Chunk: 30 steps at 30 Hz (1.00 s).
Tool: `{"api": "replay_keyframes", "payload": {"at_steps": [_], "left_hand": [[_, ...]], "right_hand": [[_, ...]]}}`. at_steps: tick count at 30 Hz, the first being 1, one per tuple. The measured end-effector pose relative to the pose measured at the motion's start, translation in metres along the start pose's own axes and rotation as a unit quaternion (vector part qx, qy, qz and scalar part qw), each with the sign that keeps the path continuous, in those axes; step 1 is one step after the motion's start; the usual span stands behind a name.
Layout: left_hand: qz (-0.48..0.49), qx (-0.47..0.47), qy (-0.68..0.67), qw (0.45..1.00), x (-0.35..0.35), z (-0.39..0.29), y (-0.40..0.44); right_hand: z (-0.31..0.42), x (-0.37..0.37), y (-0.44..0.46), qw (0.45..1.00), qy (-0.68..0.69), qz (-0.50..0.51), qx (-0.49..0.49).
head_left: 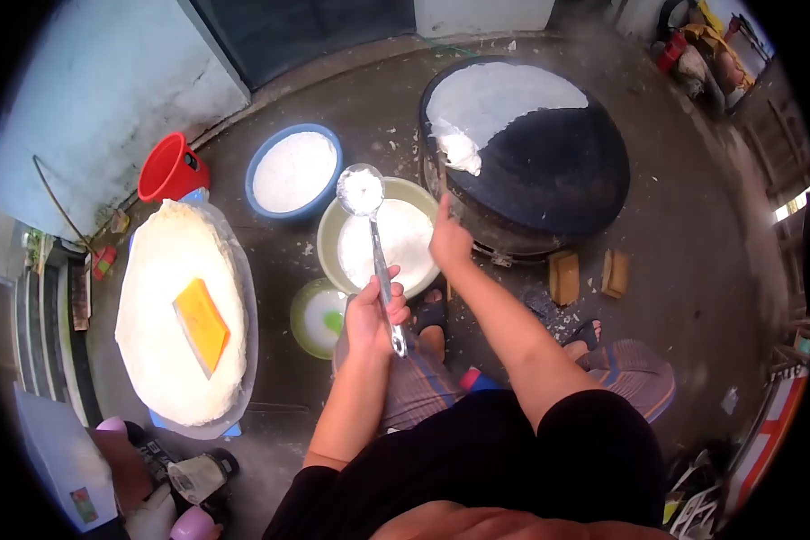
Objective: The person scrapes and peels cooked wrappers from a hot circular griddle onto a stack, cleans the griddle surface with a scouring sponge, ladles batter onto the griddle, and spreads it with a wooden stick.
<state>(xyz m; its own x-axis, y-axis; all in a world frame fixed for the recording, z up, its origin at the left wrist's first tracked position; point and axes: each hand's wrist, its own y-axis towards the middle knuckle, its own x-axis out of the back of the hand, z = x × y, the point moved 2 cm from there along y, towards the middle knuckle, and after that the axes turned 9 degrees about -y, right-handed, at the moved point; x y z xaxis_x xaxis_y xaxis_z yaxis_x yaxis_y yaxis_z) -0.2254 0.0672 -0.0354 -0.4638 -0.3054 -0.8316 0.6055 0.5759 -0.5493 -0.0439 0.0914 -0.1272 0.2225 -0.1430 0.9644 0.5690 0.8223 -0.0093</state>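
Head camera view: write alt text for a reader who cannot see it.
A person's left hand holds a metal ladle over a pale bowl of white mixture, while the right hand is beside a round black griddle partly covered by a thin white layer. At left, a yellow flat piece lies on a large white pile.

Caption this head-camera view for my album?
Left hand holding a shiny metal ladle, right hand near a round black griddle partly coated white.

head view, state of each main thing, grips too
left grip, closed around ladle
right grip, forefinger extended, hold unclear
ladle, head coated white
black griddle, partly coated white
blue basin, holding something white
cream bowl, holding white mixture
small bowl, holding whitish liquid
red bucket, standing, contents unclear
yellow piece, lying flat
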Motion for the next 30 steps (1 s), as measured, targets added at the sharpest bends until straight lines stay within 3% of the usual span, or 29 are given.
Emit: {"api": "replay_keyframes", "payload": {"at_steps": [2,4,6,8,10,15,18,19,26,30], "left_hand": [[-0.002,0.013,-0.011,1.0,0.003,-0.005,-0.003],[0.004,0.003,0.007,1.0,0.007,-0.004,0.0],[0.008,0.003,0.012,1.0,0.008,-0.005,0.002],[0.019,-0.012,0.019,1.0,0.007,-0.005,0.002],[0.025,-0.017,0.027,0.999,0.001,-0.002,-0.002],[0.004,-0.014,0.054,0.998,0.004,-0.002,-0.002],[0.011,-0.012,0.045,0.999,0.004,-0.002,0.001],[0.026,-0.01,0.048,0.998,0.005,-0.001,0.002],[0.018,-0.006,0.075,0.997,0.004,0.002,0.004],[0.02,-0.02,0.089,0.996,0.001,0.005,0.001]], "right_hand": [[-0.013,0.009,0.001,0.997,0.037,-0.043,-0.053],[-0.017,0.036,-0.026,0.995,0.038,-0.021,-0.086],[-0.017,0.056,-0.057,0.986,0.086,0.075,-0.12],[-0.014,0.039,-0.058,0.985,0.108,0.061,-0.118],[-0.019,-0.007,-0.031,0.999,0.016,-0.029,-0.016],[-0.046,0.041,-0.066,0.99,0.078,0.019,-0.113],[-0.042,0.028,-0.083,0.992,0.084,-0.007,-0.093],[-0.037,0.021,-0.077,0.999,0.031,-0.015,-0.033],[-0.079,0.042,-0.089,0.992,0.043,0.002,-0.121],[-0.073,0.034,-0.101,0.996,0.052,0.003,-0.073]]}}
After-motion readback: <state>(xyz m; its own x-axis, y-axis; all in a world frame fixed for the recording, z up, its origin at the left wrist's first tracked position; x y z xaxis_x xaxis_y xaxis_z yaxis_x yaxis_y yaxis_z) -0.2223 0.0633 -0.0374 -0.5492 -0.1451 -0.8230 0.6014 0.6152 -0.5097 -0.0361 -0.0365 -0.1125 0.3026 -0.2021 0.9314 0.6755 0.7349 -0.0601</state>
